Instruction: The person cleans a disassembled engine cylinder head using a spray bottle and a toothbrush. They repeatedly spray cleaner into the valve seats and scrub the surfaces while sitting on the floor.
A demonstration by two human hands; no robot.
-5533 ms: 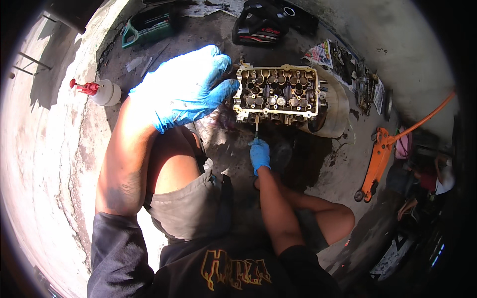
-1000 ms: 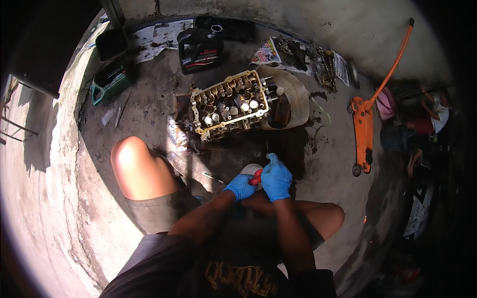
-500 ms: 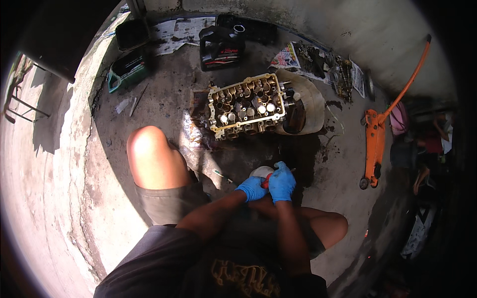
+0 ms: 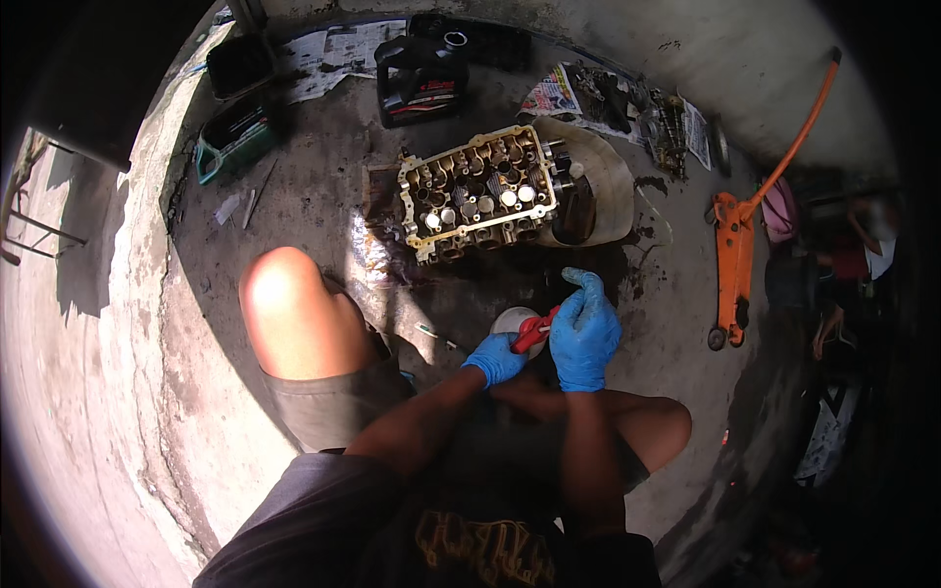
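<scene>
My left hand (image 4: pixel 497 360), in a blue glove, is closed around a red hand tool (image 4: pixel 532 333) whose exact kind I cannot make out. My right hand (image 4: pixel 586 333), gloved too, is beside the tool's far end, with fingers stretched upward and bent at the tips. Whether its thumb side touches the tool is unclear. Behind the tool, a round whitish container (image 4: pixel 512 319) stands partly hidden. Farther off, an engine cylinder head (image 4: pixel 477 196) lies on the floor, with several shiny round discs in its openings.
A beige pan (image 4: pixel 613 196) is beside the cylinder head. Behind are a black oil jug (image 4: pixel 421 83), a green cut-open jug (image 4: pixel 235 142) and metal parts on newspaper (image 4: pixel 549 95). An orange floor jack (image 4: pixel 732 265) stands right; a person (image 4: pixel 872 240) is beyond it.
My right hand has moved up and right, its fingers straightening away from the red tool, which now shows more. My left hand still holds the tool. The whole view has shifted slightly.
</scene>
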